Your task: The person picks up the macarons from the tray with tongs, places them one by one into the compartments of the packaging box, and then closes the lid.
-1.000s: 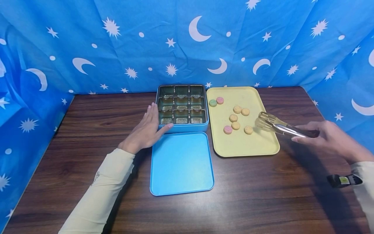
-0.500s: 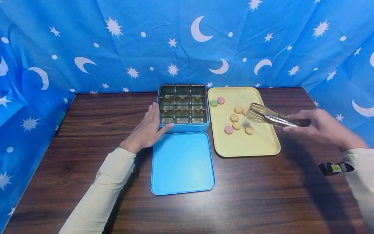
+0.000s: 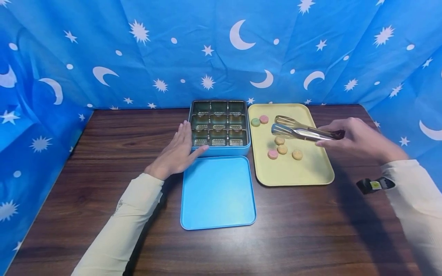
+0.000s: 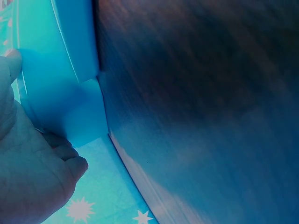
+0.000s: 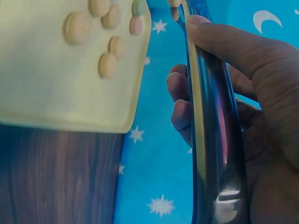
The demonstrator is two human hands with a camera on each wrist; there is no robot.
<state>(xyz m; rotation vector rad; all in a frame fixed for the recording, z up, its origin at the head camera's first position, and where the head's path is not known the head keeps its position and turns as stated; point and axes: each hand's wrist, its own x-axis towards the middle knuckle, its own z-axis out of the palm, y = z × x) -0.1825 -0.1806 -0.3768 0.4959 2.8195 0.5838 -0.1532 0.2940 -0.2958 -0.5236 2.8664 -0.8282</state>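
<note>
My right hand [image 3: 355, 136] holds metal tongs [image 3: 305, 133] over the far part of a yellow tray [image 3: 293, 176]. The tongs' slotted tips stand apart, with no macaron visible between them. Small macarons lie on the tray: a green macaron [image 3: 255, 122] and a pink macaron [image 3: 264, 119] at the far left corner, another pink macaron [image 3: 272, 154] nearer, and several yellowish macarons [image 3: 297, 155]. The tongs hide part of this group in the head view. My left hand [image 3: 174, 151] rests straight-fingered against a blue tin [image 3: 224, 151], its thumb at the front edge.
A dark, gold-tinted divided insert [image 3: 218, 122] sits inside the tin. Directly in front of the tin lies a flat blue lid [image 3: 218, 195] on the brown wooden table [image 3: 293, 234]. A blue curtain [image 3: 193, 53] with moons and stars borders the back and sides.
My right hand has carried the tongs left and away from me, from the tray's right side to above its far middle. The left hand stays against the tin.
</note>
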